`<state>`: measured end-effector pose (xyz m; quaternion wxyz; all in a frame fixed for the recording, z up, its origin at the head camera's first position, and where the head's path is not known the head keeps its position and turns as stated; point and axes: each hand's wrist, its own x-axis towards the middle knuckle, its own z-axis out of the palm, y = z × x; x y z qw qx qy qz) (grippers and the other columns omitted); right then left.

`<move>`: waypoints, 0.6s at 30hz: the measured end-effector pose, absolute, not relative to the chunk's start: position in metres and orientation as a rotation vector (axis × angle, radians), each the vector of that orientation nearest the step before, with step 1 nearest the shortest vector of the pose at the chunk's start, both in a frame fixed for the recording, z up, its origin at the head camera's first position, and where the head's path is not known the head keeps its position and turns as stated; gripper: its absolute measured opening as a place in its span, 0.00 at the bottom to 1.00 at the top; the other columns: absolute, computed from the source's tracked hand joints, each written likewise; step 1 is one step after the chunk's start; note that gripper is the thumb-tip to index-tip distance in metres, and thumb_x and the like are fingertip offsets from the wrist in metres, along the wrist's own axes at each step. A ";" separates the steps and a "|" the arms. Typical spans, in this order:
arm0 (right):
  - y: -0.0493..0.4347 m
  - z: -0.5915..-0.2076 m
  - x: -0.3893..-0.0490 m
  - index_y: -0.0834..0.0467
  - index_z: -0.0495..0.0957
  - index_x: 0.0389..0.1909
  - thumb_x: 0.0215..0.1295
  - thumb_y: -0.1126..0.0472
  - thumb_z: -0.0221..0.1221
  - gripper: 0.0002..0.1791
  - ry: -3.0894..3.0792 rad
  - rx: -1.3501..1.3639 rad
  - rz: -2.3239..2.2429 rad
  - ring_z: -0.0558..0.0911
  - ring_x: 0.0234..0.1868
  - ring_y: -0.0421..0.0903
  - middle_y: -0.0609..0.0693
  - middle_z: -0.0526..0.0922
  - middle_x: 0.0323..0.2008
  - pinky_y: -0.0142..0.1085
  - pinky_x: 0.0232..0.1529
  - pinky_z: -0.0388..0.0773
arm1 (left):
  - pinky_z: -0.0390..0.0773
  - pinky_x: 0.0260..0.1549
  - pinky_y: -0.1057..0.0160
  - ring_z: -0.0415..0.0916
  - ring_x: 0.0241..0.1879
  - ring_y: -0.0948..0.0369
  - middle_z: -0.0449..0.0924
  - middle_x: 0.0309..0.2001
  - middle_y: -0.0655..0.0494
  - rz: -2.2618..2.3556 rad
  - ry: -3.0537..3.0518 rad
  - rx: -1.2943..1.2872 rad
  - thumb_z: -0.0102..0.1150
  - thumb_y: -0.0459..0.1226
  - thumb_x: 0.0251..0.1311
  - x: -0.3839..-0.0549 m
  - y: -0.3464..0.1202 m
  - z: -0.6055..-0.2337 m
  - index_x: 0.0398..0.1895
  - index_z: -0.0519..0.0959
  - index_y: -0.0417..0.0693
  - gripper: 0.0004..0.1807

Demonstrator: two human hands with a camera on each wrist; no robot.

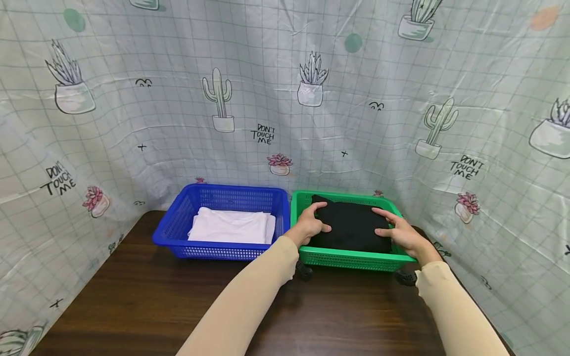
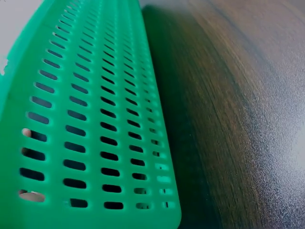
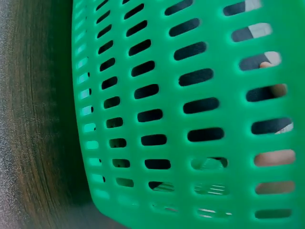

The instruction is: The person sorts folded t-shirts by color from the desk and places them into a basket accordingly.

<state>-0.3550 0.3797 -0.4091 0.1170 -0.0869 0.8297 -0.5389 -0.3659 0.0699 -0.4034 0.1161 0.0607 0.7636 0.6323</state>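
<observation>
A folded black cloth (image 1: pixel 352 225) lies inside the green basket (image 1: pixel 352 259), with one corner sticking up at its far left. My left hand (image 1: pixel 308 225) reaches over the near rim and touches the cloth's left side, thumb and forefinger spread apart. At the right side my right hand (image 1: pixel 403 233) rests on the cloth in much the same way, its fingers fairly straight. The remaining fingers of both hands are mostly hidden. Both wrist views face the slotted wall of the green basket (image 2: pixel 95 105), and bits of skin show through the slots.
Left of the green basket stands a blue basket (image 1: pixel 218 250) holding folded white cloth (image 1: pixel 229 226). Both stand on a dark wooden table (image 1: pixel 178 306). A patterned curtain (image 1: pixel 267 89) hangs close behind and along the sides.
</observation>
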 end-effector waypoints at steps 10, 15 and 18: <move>0.378 -0.414 -0.360 0.52 0.49 0.87 0.80 0.63 0.59 0.42 2.500 -0.262 -1.420 0.46 0.80 0.72 0.73 0.32 0.83 0.52 0.57 0.68 | 0.77 0.66 0.46 0.67 0.74 0.43 0.62 0.80 0.45 1.804 2.257 0.128 0.69 0.23 0.64 -0.371 0.074 -0.414 0.80 0.69 0.58 0.43; 0.377 -0.414 -0.359 0.54 0.50 0.87 0.81 0.62 0.58 0.41 2.521 -0.256 -1.352 0.69 0.31 0.55 0.73 0.37 0.83 0.42 0.42 0.70 | 0.81 0.52 0.54 0.72 0.68 0.45 0.64 0.79 0.44 1.764 2.278 0.088 0.69 0.23 0.63 -0.374 0.075 -0.416 0.79 0.70 0.56 0.42; 0.376 -0.414 -0.360 0.55 0.49 0.87 0.81 0.62 0.58 0.41 2.525 -0.245 -1.331 0.67 0.29 0.53 0.72 0.39 0.83 0.44 0.42 0.71 | 0.74 0.35 0.59 0.76 0.53 0.50 0.64 0.79 0.45 1.725 2.296 0.060 0.69 0.24 0.64 -0.377 0.077 -0.418 0.79 0.70 0.58 0.42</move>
